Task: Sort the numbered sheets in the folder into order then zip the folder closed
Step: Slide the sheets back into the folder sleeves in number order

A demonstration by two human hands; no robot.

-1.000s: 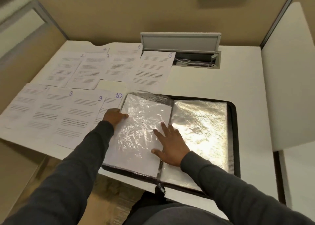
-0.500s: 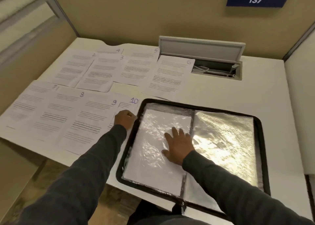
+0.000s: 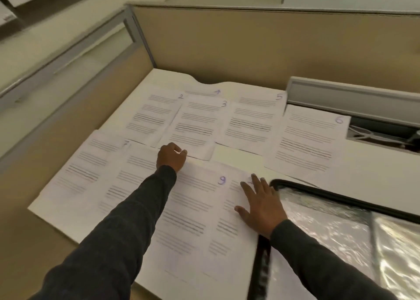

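Numbered printed sheets lie in two rows on the white desk: sheet 2 (image 3: 150,115), sheet 3 (image 3: 195,127), sheet 4 (image 3: 204,92), sheet 5 (image 3: 250,122) and sheet 6 (image 3: 306,145) behind, sheet 7 (image 3: 86,163), sheet 9 (image 3: 191,208) and others in front. My left hand (image 3: 171,156) sits with curled fingers where sheet 3's lower edge meets the front row; a pinch on paper does not show. My right hand (image 3: 261,204) presses flat on the rightmost front sheet. The open black zip folder (image 3: 341,199) with shiny clear sleeves (image 3: 322,231) lies at the right.
A grey cable-tray lid (image 3: 352,95) stands raised behind sheet 6, with an open slot and cables (image 3: 386,131) beside it. Beige partition walls (image 3: 250,45) enclose the desk at the back and left. The front sheets overhang the desk's near left edge.
The view has swung left. My left hand went from sheet 10's corner up to sheet 3's lower edge. My right hand left the folder sleeve and now lies on the sheet beside the folder.
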